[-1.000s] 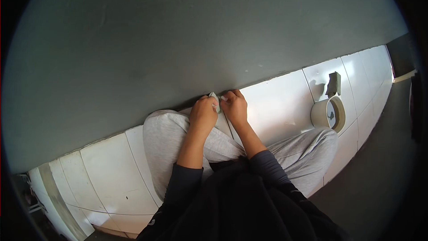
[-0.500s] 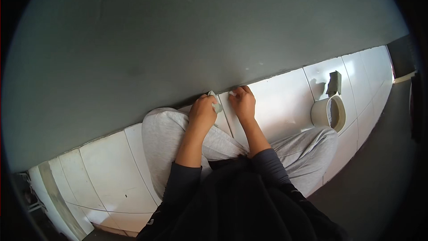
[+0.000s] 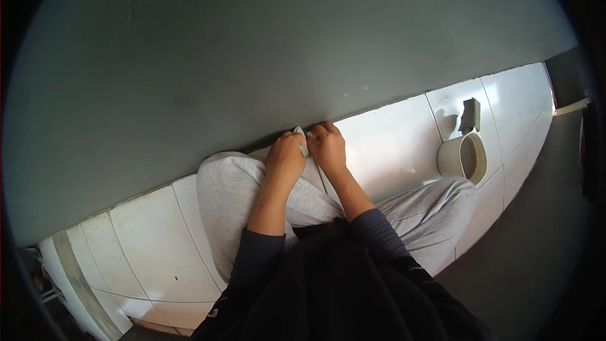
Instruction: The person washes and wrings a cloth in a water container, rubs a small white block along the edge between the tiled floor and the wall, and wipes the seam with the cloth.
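Note:
At the foot of the grey wall (image 3: 252, 57), my left hand (image 3: 286, 158) is closed around a pale grey-green, crumpled piece (image 3: 298, 131). I cannot make out whether it is cloth, paper or putty. Right beside it, my right hand (image 3: 329, 148) is curled with its fingertips pinched together near the same piece. A small pale bit shows at those fingertips, its kind too small to tell. Both hands are close to the seam where the wall meets the white tiles (image 3: 391, 139).
To the right, a round cream container (image 3: 449, 158) stands on the tiles, with a dark grey-green rectangular piece (image 3: 470, 115) just behind it. My crossed legs in grey trousers (image 3: 227, 208) flank my forearms. A darker floor (image 3: 499, 240) lies beyond the tiled ledge's edge.
My right hand has moved left, closing the gap to my left hand. The left hand stays nearly where it was, still holding the pale piece.

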Demonstrator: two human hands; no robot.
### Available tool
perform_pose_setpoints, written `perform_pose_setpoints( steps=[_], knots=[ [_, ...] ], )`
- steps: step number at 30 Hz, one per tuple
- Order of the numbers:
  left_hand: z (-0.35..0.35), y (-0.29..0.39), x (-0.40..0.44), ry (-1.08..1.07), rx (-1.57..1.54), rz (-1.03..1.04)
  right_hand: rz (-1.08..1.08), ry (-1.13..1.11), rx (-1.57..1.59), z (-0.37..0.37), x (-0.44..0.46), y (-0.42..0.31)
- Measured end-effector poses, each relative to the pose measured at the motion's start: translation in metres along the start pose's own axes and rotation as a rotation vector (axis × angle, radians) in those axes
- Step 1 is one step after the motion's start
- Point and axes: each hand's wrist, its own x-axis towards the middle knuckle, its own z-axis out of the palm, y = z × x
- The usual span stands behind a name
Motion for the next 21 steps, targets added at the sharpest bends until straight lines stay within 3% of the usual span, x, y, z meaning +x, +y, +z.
perform_pose_setpoints(
  steps=[5,11,15,21],
  knots=[
    [-0.002,-0.006,-0.002,0.012,-0.002,0.004,0.136,0.067,0.025,-0.022,0.009,0.010],
    [0.003,-0.003,-0.001,0.012,-0.028,0.032,-0.010,-0.024,-0.002,-0.004,0.000,0.003],
    [0.000,-0.005,-0.002,-0.005,-0.054,0.023,0.174,0.075,-0.014,-0.031,0.012,0.020],
    [0.008,-0.001,0.002,-0.014,-0.063,0.052,0.003,0.012,0.020,-0.011,0.003,0.009]
  ],
)
